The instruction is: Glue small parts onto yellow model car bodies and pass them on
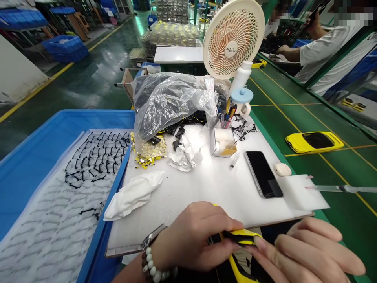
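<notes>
My left hand (200, 234) is closed around a yellow and black model car body (243, 237), held low at the front edge of the white work board (188, 188). On its right end, the fingers of my right hand (306, 249) are curled, with the fingertips pressed to the edge. Much of the car body is hidden behind both hands and below the frame. A crumpled white cloth (135, 194) lies left of my hands. Beyond my right hand are a black phone (263, 173) and a white foam block (304, 192) with a syringe-like tube (344, 189) over it.
A blue bin (97, 114) at left holds rows of small black parts (94, 157). Plastic-wrapped black parts (173, 102), a fan (232, 43), a pen box (224, 143) and a lidded cup (242, 98) stand behind. A yellow model car (314, 142) sits on the green surface; another person (326, 51) works beyond.
</notes>
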`<action>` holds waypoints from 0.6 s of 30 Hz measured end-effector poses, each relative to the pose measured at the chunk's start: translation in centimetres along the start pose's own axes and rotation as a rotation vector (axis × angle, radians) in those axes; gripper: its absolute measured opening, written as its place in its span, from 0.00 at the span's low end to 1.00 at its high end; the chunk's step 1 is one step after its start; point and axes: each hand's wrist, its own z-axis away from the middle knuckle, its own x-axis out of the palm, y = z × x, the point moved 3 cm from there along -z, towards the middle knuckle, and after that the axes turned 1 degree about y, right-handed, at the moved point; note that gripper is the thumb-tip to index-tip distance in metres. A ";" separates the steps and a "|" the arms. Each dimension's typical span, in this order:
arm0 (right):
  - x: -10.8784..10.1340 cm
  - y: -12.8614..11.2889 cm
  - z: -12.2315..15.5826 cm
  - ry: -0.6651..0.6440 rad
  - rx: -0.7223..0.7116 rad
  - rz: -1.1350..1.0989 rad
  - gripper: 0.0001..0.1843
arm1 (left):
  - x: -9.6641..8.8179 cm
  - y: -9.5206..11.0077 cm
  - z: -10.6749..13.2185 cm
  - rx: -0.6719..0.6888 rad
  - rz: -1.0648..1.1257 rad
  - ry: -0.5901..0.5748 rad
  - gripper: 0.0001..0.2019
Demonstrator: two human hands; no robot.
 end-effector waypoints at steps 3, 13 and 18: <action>0.8 0.3 0.6 0.151 -0.093 -0.024 0.11 | 0.3 -0.5 0.0 0.054 -0.075 0.096 0.10; 5.5 1.0 -1.0 0.093 0.312 -0.834 0.08 | 0.1 -1.2 0.1 -0.096 0.033 0.162 0.04; 6.1 1.0 -1.3 0.122 0.354 -0.894 0.06 | 0.4 -0.7 0.6 -0.282 0.099 0.146 0.04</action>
